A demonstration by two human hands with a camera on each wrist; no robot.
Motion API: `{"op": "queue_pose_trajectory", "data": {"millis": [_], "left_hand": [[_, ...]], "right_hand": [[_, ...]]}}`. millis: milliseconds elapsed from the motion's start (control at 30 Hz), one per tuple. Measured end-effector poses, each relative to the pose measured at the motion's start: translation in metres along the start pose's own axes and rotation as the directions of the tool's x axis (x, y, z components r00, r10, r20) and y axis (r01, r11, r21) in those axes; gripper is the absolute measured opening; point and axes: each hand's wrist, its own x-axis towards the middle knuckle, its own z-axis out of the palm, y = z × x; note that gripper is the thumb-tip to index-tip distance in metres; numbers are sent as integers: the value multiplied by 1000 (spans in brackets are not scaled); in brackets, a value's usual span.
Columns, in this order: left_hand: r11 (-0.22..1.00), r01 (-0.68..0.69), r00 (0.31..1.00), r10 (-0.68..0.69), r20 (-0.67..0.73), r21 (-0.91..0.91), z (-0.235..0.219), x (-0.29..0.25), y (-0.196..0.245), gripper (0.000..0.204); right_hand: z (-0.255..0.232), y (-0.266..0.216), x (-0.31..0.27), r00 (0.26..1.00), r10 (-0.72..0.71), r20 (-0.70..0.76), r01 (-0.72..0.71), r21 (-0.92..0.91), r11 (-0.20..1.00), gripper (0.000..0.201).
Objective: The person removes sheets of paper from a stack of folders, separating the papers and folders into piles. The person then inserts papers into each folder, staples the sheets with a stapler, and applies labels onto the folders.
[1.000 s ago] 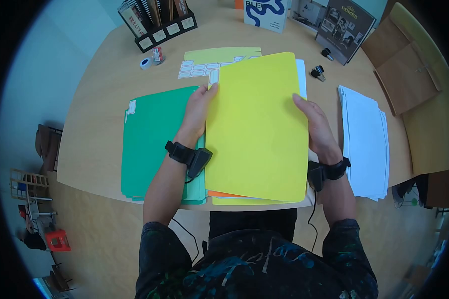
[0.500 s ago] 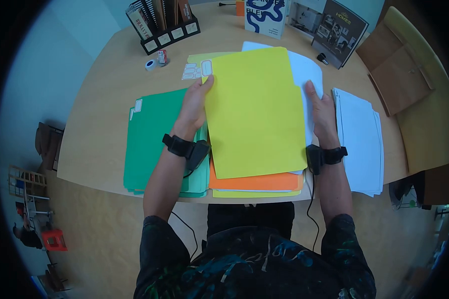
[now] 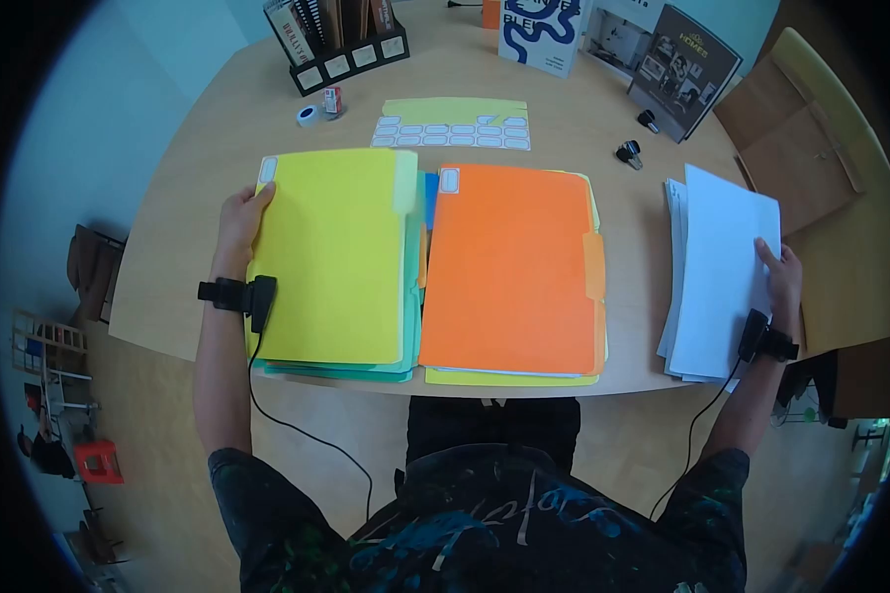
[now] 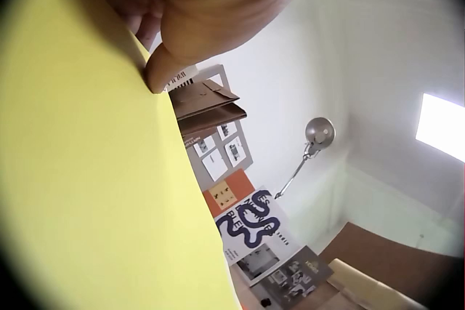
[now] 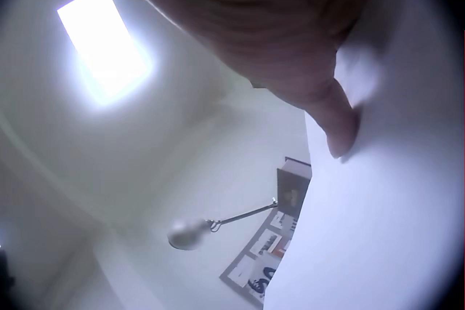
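Observation:
At the left edge of a yellow folder, my left hand grips with the thumb on top. The folder has a white label in its upper left corner and lies over the green folders. In the left wrist view the thumb presses the yellow surface. On the far right, my right hand pinches the right edge of white paper, thumb on top, as the right wrist view also shows. That top paper sits askew over a white stack. Between the hands lies a labelled orange folder.
Beyond the folders lies a sheet of labels. Farther back stand a black book holder, a tape roll, black clips and upright books. A yellow folder edge shows under the orange folder.
The yellow folder has moved left from the middle onto the green folders, uncovering the orange one. My right hand has carried white paper right, onto the white stack.

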Motion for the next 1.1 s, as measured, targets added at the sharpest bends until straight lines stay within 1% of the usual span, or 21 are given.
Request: {"op": "queue_pose_trajectory", "data": {"millis": [100, 133, 167, 200, 233, 267, 300, 333, 367, 400, 433, 467, 500, 533, 600, 633, 733, 933, 1000, 1033, 1100], "left_hand": [[949, -11, 992, 50, -117, 315, -9, 12, -38, 45], [949, -11, 992, 51, -119, 314, -6, 17, -51, 45], [856, -106, 951, 236, -201, 506, -1, 19, -59, 45], [714, -159, 874, 424, -239, 682, 1, 22, -65, 46], [715, -155, 873, 422, -245, 681, 8, 15, -55, 46], [714, -245, 872, 458, -171, 656, 22, 2, -34, 45], [705, -335, 864, 494, -95, 625, 38, -10, -14, 44], [796, -382, 904, 428, 9, 469, 55, -18, 1, 41], [870, -395, 919, 374, 127, 297, 74, -27, 14, 38], [876, -391, 917, 343, 204, 284, 97, -38, 29, 38], [882, -387, 907, 312, 283, 270, 121, -47, 39, 38], [848, -452, 866, 344, 362, 276, 142, -53, 42, 38], [846, -446, 855, 306, 417, 293, 162, -55, 38, 40], [854, -379, 881, 215, 420, 357, 182, -54, 32, 49], [767, -313, 931, 131, 341, 560, 207, -61, 29, 63], [765, -316, 930, 132, 343, 562, 212, -61, 28, 63], [656, -344, 936, 185, 298, 672, 215, -58, 24, 70], [755, -270, 928, 39, 371, 597, 212, -45, 15, 58], [960, -217, 916, 136, 377, 179, 210, -40, 2, 40], [959, -217, 914, 134, 382, 181, 208, -41, 2, 40], [991, -112, 917, 132, 376, -74, 206, -44, 2, 27]], "right_hand": [[0, 39, 4, 999, 34, -18, -37, -205, 978, 53], [2, 45, 3, 999, 24, -35, -34, -316, 948, 53], [9, 40, -2, 989, 35, -142, -111, -566, 817, 61], [16, 36, -9, 990, 31, -141, -106, -565, 818, 61], [24, 28, -17, 969, -57, -242, -144, -733, 665, 66], [34, 20, -25, 934, -165, -316, -203, -854, 479, 71], [43, 4, -30, 917, -247, -314, -204, -900, 385, 72], [55, -10, -35, 919, -243, -311, -202, -900, 387, 72], [68, -25, -39, 896, -364, -255, -50, -872, 488, 67], [83, -41, -45, 849, -483, -216, 109, -822, 560, 62], [104, -61, -56, 889, -425, -168, 179, -729, 661, 54], [125, -82, -67, 920, -375, -111, 232, -617, 752, 47], [147, -93, -75, 931, -364, -36, 288, -541, 790, 41], [169, -98, -82, 932, -359, 41, 337, -457, 823, 36], [199, -109, -98, 919, -292, 264, 373, -351, 859, 33], [209, -110, -101, 920, -290, 262, 371, -349, 860, 33], [230, -104, -103, 900, -175, 399, 308, -299, 903, 34], [235, -80, -91, 857, -168, 488, 238, -84, 968, 35], [236, -70, -87, 815, -206, 541, 180, 102, 978, 37], [235, -69, -87, 818, -201, 539, 174, 101, 979, 37], [232, -66, -88, 790, -219, 573, 89, 246, 965, 41]]}}
